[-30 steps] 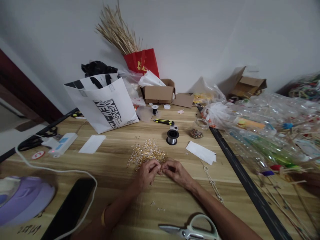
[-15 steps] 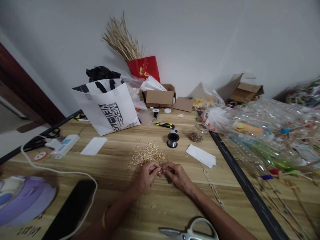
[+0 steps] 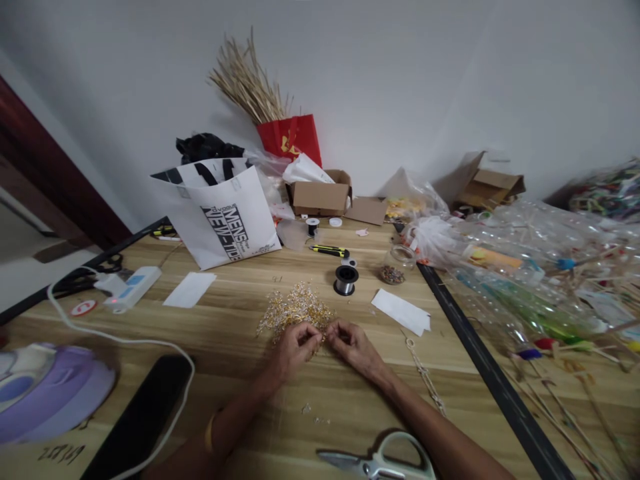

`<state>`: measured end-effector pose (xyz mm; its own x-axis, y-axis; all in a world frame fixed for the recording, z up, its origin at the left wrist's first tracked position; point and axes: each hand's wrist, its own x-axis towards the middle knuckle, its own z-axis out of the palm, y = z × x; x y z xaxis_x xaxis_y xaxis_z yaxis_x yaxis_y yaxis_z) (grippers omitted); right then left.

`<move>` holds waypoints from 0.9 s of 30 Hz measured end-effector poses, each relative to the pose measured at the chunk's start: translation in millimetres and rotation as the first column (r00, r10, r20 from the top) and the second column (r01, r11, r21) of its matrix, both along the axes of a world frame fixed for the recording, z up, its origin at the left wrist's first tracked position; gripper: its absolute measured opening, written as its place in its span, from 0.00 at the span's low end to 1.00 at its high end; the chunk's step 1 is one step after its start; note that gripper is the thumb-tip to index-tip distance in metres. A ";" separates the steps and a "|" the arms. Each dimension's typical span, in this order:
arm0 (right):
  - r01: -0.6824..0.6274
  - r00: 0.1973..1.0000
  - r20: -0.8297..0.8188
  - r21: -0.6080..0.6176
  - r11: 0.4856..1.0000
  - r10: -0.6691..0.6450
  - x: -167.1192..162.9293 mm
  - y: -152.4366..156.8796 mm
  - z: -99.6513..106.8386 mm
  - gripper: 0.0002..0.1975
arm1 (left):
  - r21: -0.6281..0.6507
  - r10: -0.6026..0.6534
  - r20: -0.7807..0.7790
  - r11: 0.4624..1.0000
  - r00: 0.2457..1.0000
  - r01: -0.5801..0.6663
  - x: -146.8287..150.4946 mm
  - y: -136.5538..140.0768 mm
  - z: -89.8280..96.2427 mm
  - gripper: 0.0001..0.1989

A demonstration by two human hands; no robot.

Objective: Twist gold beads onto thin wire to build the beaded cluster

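Note:
My left hand [image 3: 299, 347] and my right hand [image 3: 353, 345] face each other low over the wooden table, a small gap between their fingertips. Each has thumb and fingers pinched together; whatever they hold is too small to make out. Just beyond them lies a tangled heap of gold and clear beads [image 3: 295, 305], partly covered by the left hand. A few clear beads [image 3: 306, 408] rest on the wood nearer to me. Behind the right hand stands a spool of silvery wire [image 3: 345, 281]. A pair of scissors [image 3: 395, 459] lies by my right forearm.
A knotted cord [image 3: 425, 375] and a folded white paper [image 3: 401, 311] lie at the right, near a glass jar of beads [image 3: 395, 268]. A yellow utility knife [image 3: 329, 251] is farther back. At the left are a power strip [image 3: 134, 289], a white cable and a black phone [image 3: 143, 413].
My fingertips have drawn slightly apart, leaving a wider gap between the hands. The whole view has shifted a little; the things on the table lie as before.

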<state>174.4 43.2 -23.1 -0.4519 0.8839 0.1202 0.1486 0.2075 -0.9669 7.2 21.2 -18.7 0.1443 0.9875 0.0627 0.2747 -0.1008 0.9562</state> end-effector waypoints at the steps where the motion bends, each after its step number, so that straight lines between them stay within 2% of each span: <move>1: -0.012 1.000 -0.002 0.002 1.000 0.012 0.2 -0.3 1.1 0.08 | -0.055 -0.001 0.043 0.998 0.999 0.003 0.0 0.2 0.7 0.11; 4: -0.030 1.000 -0.001 0.005 1.000 0.030 1.1 -1.1 3.3 0.07 | -0.211 -0.017 0.172 0.976 0.985 0.054 1.1 0.2 2.2 0.15; 6: -0.036 0.999 0.006 -0.005 0.999 0.036 1.3 -1.4 3.7 0.06 | -0.249 -0.007 0.234 0.966 0.972 0.067 2.1 -0.4 3.3 0.17; 8: -0.030 0.999 0.016 -0.015 0.999 0.030 1.2 -1.8 3.3 0.06 | -0.239 0.015 0.252 0.970 0.968 0.047 2.7 -1.8 5.0 0.18; 14: 0.019 0.999 0.047 -0.011 1.000 -0.018 1.9 -1.0 1.3 0.09 | -0.152 0.021 0.171 0.988 0.985 0.005 1.8 -6.3 6.4 0.17; 19: 0.016 0.999 0.032 -0.016 1.000 -0.015 4.2 1.7 0.2 0.13 | -0.167 -0.006 0.149 0.985 0.989 0.031 1.7 -5.7 0.9 0.15; 23: -0.017 1.000 -0.008 -0.071 0.997 0.017 2.9 1.4 0.5 0.14 | -0.180 -0.006 0.106 0.983 0.994 0.025 2.2 -6.1 1.6 0.15; 27: 0.021 1.000 -0.009 -0.108 0.994 -0.022 0.8 0.2 0.9 0.14 | -0.131 -0.016 0.064 0.991 0.998 0.024 3.2 -8.8 5.7 0.16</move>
<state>175.1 43.3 -22.1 -0.4320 0.9014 0.0278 0.1420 0.0984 -0.9850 10.3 12.4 -13.0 0.1640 0.9847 -0.0583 0.2132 0.0224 0.9767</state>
